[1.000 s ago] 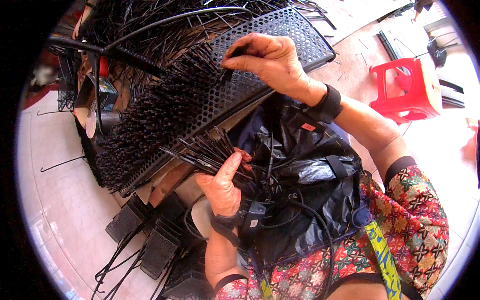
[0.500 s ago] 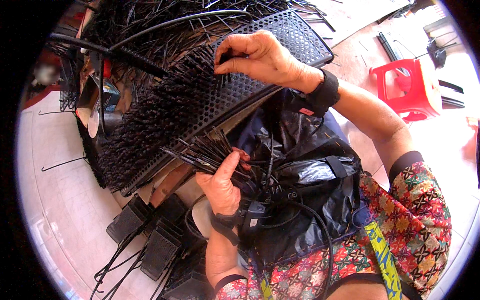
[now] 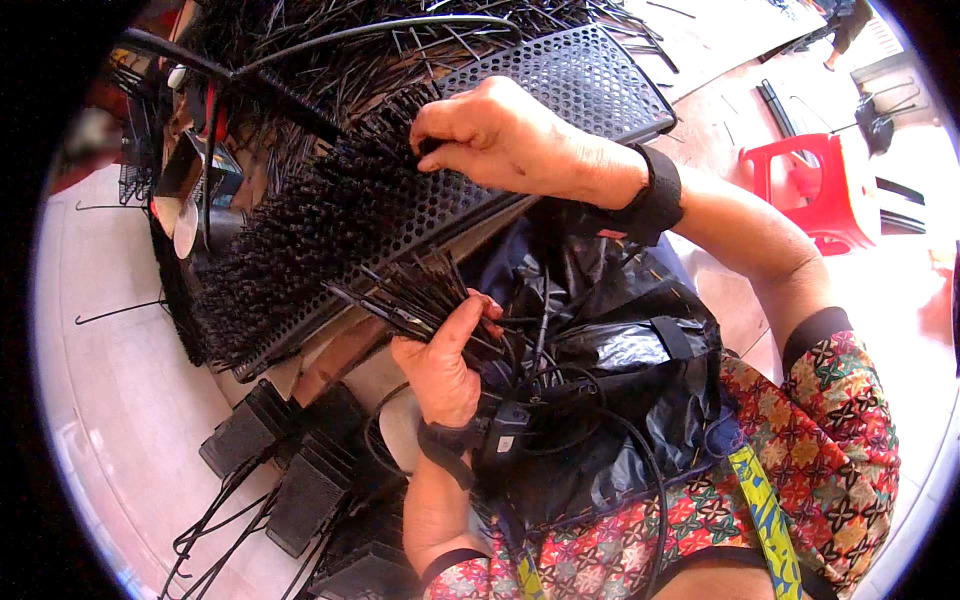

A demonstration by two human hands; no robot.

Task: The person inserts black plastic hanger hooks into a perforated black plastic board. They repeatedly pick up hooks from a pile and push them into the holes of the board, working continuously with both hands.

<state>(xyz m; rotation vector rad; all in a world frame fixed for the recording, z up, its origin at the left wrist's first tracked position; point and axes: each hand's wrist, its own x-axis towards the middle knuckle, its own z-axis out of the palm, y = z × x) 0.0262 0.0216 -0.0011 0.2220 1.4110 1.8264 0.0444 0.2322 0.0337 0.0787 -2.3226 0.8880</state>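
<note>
A black perforated plate (image 3: 590, 75) lies tilted in front of me, its left half packed with upright black pins (image 3: 300, 240). My right hand (image 3: 510, 135) rests on the plate at the edge of the filled rows, fingertips pinched on one black pin. Below the plate, my left hand (image 3: 445, 355) grips a fanned bundle of black pins (image 3: 410, 295). Both wrists wear black straps. A black plastic bag (image 3: 600, 340) lies across my lap.
A heap of loose black pins (image 3: 400, 30) lies behind the plate. Black blocks with wires (image 3: 280, 460) sit on the pale floor at lower left. A red plastic stool (image 3: 830, 190) stands at right. Single pins lie scattered on the floor (image 3: 110, 310).
My right hand has moved left along the plate, toward the filled rows. The left hand with its bundle has stayed in place.
</note>
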